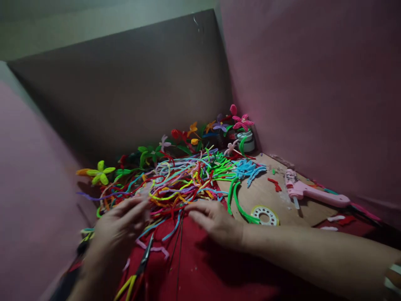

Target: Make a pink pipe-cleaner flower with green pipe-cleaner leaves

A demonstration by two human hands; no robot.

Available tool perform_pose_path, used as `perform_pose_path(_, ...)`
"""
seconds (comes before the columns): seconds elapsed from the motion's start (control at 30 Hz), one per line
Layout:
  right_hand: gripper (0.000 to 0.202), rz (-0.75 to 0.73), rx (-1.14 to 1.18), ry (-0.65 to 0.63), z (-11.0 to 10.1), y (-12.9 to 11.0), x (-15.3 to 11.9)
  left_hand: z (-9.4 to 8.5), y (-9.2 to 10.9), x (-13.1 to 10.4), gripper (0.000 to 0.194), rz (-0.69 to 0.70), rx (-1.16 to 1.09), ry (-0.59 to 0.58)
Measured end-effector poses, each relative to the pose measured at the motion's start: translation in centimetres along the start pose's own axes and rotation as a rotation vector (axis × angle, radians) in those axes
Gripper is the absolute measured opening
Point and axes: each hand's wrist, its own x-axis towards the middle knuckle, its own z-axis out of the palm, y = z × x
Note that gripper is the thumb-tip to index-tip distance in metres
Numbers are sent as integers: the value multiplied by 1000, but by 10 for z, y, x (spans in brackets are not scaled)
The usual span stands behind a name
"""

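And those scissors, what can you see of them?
The scissors have dark, metallic blades, seemingly nearly closed, and yellow handles, plastic by look, cut off at the picture's bottom. They seem to lie on the red surface, tips pointing away from the person, right of the left hand. Neither hand holds them. A pink strip passes behind the blades; contact is unclear.

The heaped craft stems [163,197] are showing a fuzzy, matt pile like chenille, and the flowers [100,172] behind are wearing the same soft nap, while thin wires [179,257] are looking dark and smooth. The scissors [144,257] are pairing smooth metal blades with yellow plastic-looking handles over a matt red covering [216,267] resembling cloth. Beside it, a board [247,198] is looking like smooth wood, and the glue gun [322,197] and tape spool [273,218] are presenting hard, smooth plastic.
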Motion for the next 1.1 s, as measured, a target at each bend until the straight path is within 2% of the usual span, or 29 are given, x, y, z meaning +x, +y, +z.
perform_pose_path(0.07,30,153,199,120,-9,-1,9,53,17,-12,30,-59,-165,-203)
perform_pose_path(0.13,31,250,363,149,-16,-1,15,94,27,-24,29,-84,-292,-278)
perform_pose_path(0.2,29,266,479,143,-19,2,18,117,29,-32,31,-86,-345,-320)
perform_pose_path(0.27,24,271,562,145,-19,4,18,127,26,-35,29,-55,-355,-314)
perform_pose_path(0.43,23,361,694,193,-16,5,15,129,17,-37,21,60,-288,-306)
perform_pose_path(0.57,19,332,713,194,-17,1,18,128,17,-43,18,90,-255,-346)
perform_pose_path(0.67,21,311,684,198,-18,1,19,124,19,-47,19,93,-239,-271)
perform_pose_path(0.73,23,309,650,180,-18,2,18,121,19,-46,23,91,-270,-208)
perform_pose_path(0.8,26,306,607,130,-17,4,16,117,18,-44,26,56,-344,-193)
perform_pose_path(0.93,27,324,539,7,-15,5,11,112,12,-38,28,-28,-451,-255)
perform_pose_path(1.1,26,351,481,-27,-14,5,9,112,7,-37,22,-31,-479,-283)
